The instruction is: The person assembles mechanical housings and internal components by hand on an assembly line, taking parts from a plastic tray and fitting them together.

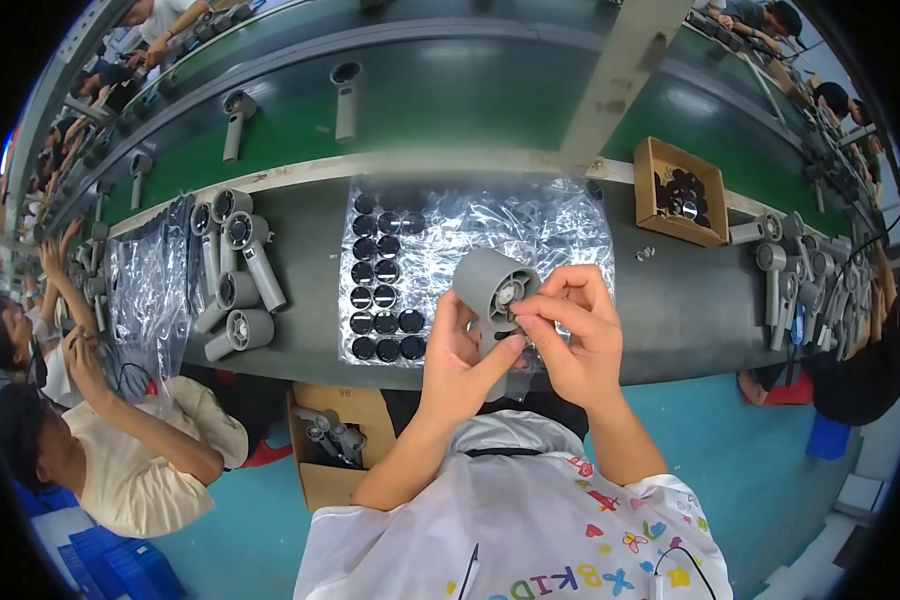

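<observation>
A grey hair dryer body [482, 277], with a round barrel and a handle, is held above the bench in front of me. My left hand [455, 365] is closed around its handle, just below the barrel. The barrel's open end is turned to the right and shows a pale, finned part inside. At the lower rim of that opening, my right hand [582, 350] pinches with thumb and fingertips; whatever is between them is too small to make out. Under both hands lies a clear plastic sheet [560, 220], with rows of black round caps [385, 322] along its left side.
More grey dryers [260, 275] stand and lie at left, others [795, 270] at right. A cardboard box [653, 210] of black parts sits at back right. Beyond runs a green conveyor [450, 115] under a metal post [620, 80]. Below the bench is an open carton [325, 485]. A co-worker [120, 440] sits left.
</observation>
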Demonstrator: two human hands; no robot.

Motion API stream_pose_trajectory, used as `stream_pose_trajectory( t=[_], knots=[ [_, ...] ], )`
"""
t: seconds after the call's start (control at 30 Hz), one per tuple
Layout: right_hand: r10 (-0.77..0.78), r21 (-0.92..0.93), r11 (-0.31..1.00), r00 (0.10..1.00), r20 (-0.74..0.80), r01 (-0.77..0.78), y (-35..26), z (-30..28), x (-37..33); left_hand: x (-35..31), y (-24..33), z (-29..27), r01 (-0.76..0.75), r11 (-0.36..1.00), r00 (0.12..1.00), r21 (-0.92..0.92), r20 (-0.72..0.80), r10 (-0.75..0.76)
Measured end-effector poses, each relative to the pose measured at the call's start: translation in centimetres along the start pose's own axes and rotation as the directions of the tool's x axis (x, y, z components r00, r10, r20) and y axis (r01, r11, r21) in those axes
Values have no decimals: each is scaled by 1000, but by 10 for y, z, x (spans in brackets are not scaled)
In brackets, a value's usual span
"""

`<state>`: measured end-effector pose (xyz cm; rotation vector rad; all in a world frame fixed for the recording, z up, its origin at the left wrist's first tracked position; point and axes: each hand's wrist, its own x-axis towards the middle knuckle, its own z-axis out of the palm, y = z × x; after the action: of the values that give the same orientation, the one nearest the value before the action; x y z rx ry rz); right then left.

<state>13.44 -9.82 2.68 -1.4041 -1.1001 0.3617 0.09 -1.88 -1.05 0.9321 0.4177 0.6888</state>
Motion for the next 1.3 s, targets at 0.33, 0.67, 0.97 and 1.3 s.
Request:
stream_pose_trajectory(
  t=[0.33, 0.67, 0.97, 1.3],
  knots=[
    [-75, -78, 994, 997, 24, 77, 8, 1, 4, -3, 5, 0, -41, 998, 999, 55, -21, 42],
    [-270, -259, 914, 944, 190, 313, 7, -8, 17, -6, 10, 1, -15, 968, 995, 251, -89, 39],
    [-99, -190, 967, 939, 329, 169, 10, -10, 4, -1, 10, -6, 45, 980, 990, 193, -136, -18],
    [92, -398, 897, 962, -257, -192, 94, -78, 73, 11, -11, -18, 95, 993, 986, 64, -145, -85]
  ],
)
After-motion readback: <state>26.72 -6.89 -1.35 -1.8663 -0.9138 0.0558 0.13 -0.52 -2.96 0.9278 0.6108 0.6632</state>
